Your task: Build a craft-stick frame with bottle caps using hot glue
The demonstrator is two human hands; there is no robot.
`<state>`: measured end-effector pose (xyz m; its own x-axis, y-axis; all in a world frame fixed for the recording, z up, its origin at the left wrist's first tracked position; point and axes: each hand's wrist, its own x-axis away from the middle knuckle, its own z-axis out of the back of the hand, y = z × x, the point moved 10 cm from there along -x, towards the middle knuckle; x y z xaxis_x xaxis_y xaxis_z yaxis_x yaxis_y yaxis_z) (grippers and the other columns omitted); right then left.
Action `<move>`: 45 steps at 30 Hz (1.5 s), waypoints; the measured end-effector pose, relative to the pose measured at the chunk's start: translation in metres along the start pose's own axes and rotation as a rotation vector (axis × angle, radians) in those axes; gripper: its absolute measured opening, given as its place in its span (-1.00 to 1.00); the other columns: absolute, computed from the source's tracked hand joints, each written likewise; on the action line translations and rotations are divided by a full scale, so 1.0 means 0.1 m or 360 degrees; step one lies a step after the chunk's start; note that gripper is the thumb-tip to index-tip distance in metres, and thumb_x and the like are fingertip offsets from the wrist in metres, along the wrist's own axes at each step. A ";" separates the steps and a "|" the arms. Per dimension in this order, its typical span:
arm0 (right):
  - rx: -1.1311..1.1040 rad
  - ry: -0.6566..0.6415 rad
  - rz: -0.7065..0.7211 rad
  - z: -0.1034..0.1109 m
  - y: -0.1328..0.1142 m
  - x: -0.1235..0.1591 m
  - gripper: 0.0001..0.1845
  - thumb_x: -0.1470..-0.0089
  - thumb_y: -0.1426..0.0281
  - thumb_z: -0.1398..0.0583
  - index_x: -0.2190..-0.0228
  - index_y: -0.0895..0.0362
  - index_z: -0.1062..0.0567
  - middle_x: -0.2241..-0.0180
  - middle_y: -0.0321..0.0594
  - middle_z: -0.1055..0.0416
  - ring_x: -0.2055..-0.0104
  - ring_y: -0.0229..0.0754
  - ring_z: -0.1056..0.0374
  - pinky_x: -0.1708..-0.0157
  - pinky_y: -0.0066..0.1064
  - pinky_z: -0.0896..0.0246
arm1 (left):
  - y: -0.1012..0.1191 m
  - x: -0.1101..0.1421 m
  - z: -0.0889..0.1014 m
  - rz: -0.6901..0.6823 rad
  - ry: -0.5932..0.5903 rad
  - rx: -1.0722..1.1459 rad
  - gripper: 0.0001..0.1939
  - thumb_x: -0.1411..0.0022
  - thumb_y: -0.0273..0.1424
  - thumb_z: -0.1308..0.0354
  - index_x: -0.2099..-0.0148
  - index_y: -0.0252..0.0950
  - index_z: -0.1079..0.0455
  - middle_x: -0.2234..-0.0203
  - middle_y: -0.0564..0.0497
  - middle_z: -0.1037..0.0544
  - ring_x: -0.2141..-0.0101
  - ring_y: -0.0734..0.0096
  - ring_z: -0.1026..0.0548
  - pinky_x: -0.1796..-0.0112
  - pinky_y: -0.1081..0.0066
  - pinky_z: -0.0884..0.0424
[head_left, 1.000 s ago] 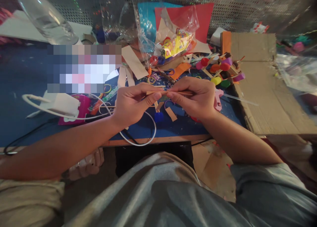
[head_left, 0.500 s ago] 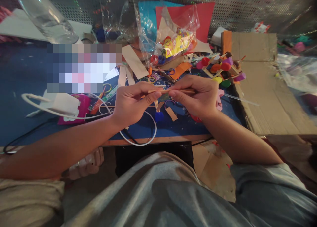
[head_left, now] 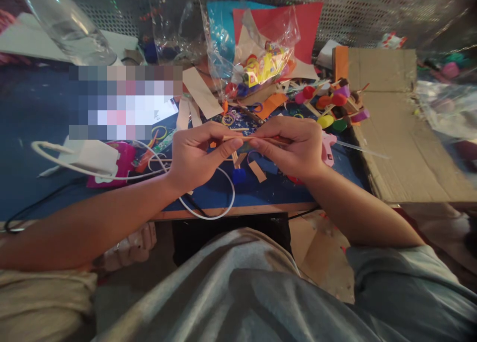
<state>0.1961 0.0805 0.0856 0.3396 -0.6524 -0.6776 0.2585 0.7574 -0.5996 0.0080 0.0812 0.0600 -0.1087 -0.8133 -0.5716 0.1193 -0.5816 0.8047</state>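
Between my two hands runs a thin light-brown strip [head_left: 246, 137], level above the table; whether it is wood or card I cannot tell. My left hand [head_left: 197, 150] pinches its left part between thumb and fingers. My right hand [head_left: 292, 145] pinches it close by, thumb tip near the left thumb. Just beneath the hands lie a small tan card piece [head_left: 258, 171] and a blue cap [head_left: 239, 176] with short sticks at it. A pink glue gun [head_left: 328, 148] is partly hidden behind my right hand.
A blue table [head_left: 276, 193] carries a white charger [head_left: 91, 158] with a looped cable at left and colourful caps on a stick frame [head_left: 335, 101] at right. Behind stand a water bottle [head_left: 74, 29] and a red sheet [head_left: 311, 29]. Cardboard [head_left: 406, 148] covers the right side.
My right hand has slid slightly left along the strip, toward my left hand. More of the pink glue gun shows. My left hand is nearly still.
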 end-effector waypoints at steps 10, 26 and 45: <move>-0.0021 -0.0080 0.0012 -0.07 0.00 -0.02 -0.59 -0.29 -0.02 -0.46 0.29 0.08 -0.78 0.39 -0.20 -0.71 0.39 -0.20 -0.55 0.31 -0.33 -0.44 | -0.07 0.00 -0.02 0.0090 -0.0053 -0.0002 -0.76 -0.38 -0.13 -0.50 0.24 -0.17 -0.76 0.37 -0.01 -0.77 0.40 0.39 -0.61 0.36 0.33 -0.50; -0.0162 -0.0090 -0.0170 -0.12 0.07 0.01 -0.56 -0.30 -0.02 -0.46 0.34 0.11 -0.74 0.41 -0.21 -0.69 0.42 -0.24 -0.49 0.37 -0.35 -0.34 | 0.03 0.00 -0.05 0.0095 -0.0121 -0.0079 -0.63 -0.50 -0.06 -0.36 0.17 -0.24 -0.75 0.35 -0.07 -0.79 0.39 0.38 -0.65 0.38 0.38 -0.52; -0.0152 -0.0076 -0.0233 -0.12 0.13 0.00 -0.51 -0.27 -0.07 -0.45 0.36 0.12 -0.71 0.43 -0.22 -0.63 0.44 -0.25 -0.40 0.37 -0.34 -0.31 | -0.03 0.00 0.07 0.0147 0.0086 -0.0116 -0.57 -0.44 0.05 -0.41 0.27 -0.20 -0.68 0.43 -0.01 -0.74 0.43 0.39 -0.62 0.39 0.34 -0.53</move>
<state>0.1889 0.0898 0.0731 0.3480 -0.7515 -0.5605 0.2221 0.6469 -0.7295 0.0011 0.0833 0.0587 -0.0410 -0.8621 -0.5051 0.1981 -0.5025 0.8416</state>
